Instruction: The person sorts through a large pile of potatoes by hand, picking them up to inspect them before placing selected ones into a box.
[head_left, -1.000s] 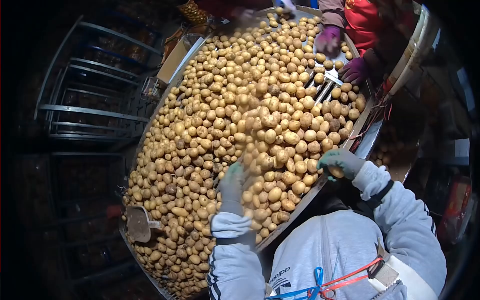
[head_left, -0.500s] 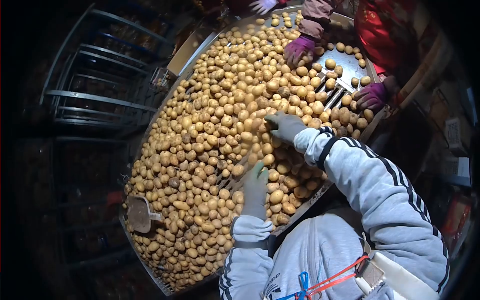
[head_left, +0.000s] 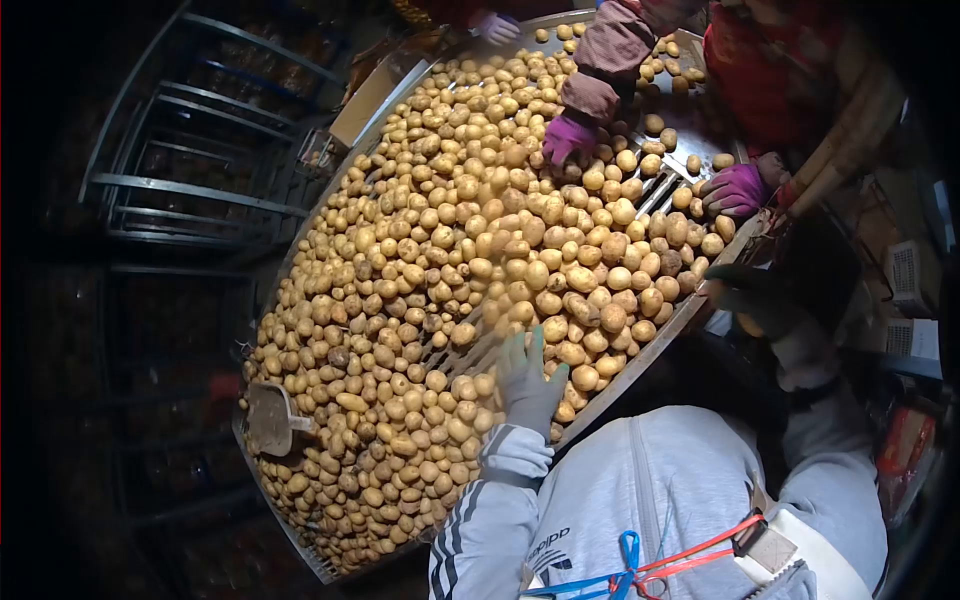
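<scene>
Potatoes (head_left: 400, 260) cover a large sorting table in a thick layer. My left hand (head_left: 533, 385), in a grey glove with greenish fingertips, lies on the potatoes near the front edge, fingers spread and thumb apart. A slatted patch of the table (head_left: 455, 355) shows just left of its fingertips. My right hand (head_left: 755, 300), gloved too, is out past the table's front right edge, low and in shadow. A yellowish spot shows by its palm, and I cannot tell whether it is a held potato.
Across the table, another person's purple-gloved hand (head_left: 568, 140) reaches into the potatoes; their other hand (head_left: 735, 190) is at the right rim. A further person's pale-gloved hand (head_left: 497, 29) is at the far end. A scoop (head_left: 270, 420) lies at the left edge. Metal racks (head_left: 200, 185) stand left.
My right hand has left the potatoes and swung right, beyond the table edge. My left hand's fingers have spread. The other person's purple-gloved hand has moved left and farther away.
</scene>
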